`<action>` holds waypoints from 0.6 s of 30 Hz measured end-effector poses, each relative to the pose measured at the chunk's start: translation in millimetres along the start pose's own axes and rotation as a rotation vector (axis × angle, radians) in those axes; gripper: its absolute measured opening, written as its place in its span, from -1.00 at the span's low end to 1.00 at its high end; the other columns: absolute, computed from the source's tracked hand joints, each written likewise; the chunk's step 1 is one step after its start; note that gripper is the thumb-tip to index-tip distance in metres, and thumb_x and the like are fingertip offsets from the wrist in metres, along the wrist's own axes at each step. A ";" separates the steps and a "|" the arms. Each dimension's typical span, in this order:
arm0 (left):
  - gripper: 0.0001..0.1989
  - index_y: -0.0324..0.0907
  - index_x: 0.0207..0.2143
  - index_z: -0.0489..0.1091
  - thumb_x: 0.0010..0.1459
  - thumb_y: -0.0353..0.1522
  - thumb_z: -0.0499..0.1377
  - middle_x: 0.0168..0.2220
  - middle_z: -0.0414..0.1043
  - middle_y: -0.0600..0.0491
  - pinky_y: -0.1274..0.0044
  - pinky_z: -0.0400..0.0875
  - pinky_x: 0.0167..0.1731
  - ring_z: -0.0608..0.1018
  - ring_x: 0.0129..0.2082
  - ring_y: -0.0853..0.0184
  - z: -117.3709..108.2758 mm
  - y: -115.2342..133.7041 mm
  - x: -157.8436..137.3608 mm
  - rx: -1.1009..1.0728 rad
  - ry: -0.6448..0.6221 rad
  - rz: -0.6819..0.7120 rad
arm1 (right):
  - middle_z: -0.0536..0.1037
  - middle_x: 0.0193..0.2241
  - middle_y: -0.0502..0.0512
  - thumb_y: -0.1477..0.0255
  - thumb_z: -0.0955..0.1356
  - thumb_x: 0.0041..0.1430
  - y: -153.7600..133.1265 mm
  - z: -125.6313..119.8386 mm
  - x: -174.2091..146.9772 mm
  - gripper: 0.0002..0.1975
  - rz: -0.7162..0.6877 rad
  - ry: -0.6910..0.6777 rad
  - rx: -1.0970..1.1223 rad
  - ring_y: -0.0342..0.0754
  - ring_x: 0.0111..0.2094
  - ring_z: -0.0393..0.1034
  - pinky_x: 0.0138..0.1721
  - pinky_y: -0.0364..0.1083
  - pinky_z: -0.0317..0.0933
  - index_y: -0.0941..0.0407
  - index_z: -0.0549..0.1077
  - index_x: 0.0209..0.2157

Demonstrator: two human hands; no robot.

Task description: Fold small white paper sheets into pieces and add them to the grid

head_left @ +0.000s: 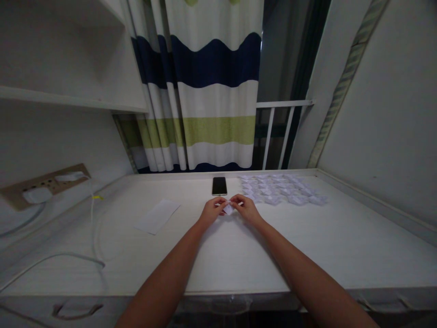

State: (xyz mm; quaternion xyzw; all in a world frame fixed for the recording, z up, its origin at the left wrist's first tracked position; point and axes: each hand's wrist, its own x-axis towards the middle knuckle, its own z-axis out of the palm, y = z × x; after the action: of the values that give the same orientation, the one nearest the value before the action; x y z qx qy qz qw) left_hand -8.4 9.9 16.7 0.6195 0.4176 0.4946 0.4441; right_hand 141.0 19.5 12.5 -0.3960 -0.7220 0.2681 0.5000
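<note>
A small folded piece of white paper [228, 209] is held above the middle of the desk, pinched from both sides. My left hand [213, 211] grips its left edge between thumb and fingers. On the opposite side, my right hand [246, 209] is closed on the right edge, its fingertips close to those of the left. The fingers cover part of the paper, so its exact folds cannot be made out. Several folded white paper pieces [272, 199] lie in rows beyond my right hand. Flat white paper sheets [158, 216] rest to the left of my left hand.
A dark-screened phone [219, 186] lies just beyond my hands on the white desk [341, 246]. White cables [68, 255] run over the desk's left side from a power strip [48, 184]. A striped curtain [218, 100] hangs behind the desk's back edge.
</note>
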 end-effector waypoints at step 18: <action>-0.68 -0.23 -0.45 0.28 -0.18 -0.17 0.20 -0.37 0.43 0.02 0.50 0.43 -0.43 0.49 -0.45 0.39 -5.6 9.0 2.3 -0.375 0.129 -0.068 | 0.30 -0.65 -0.09 0.20 0.31 -0.16 3.7 -0.6 5.8 -0.71 0.158 0.160 0.398 -0.21 -0.63 0.26 -0.69 -0.25 0.06 0.12 0.24 -0.49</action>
State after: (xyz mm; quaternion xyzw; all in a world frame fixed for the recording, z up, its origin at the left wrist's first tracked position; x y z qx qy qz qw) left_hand -12.8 10.6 26.5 0.4782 0.3665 0.5872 0.5406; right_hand 141.6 26.4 12.7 -0.3648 -0.5796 0.4114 0.6014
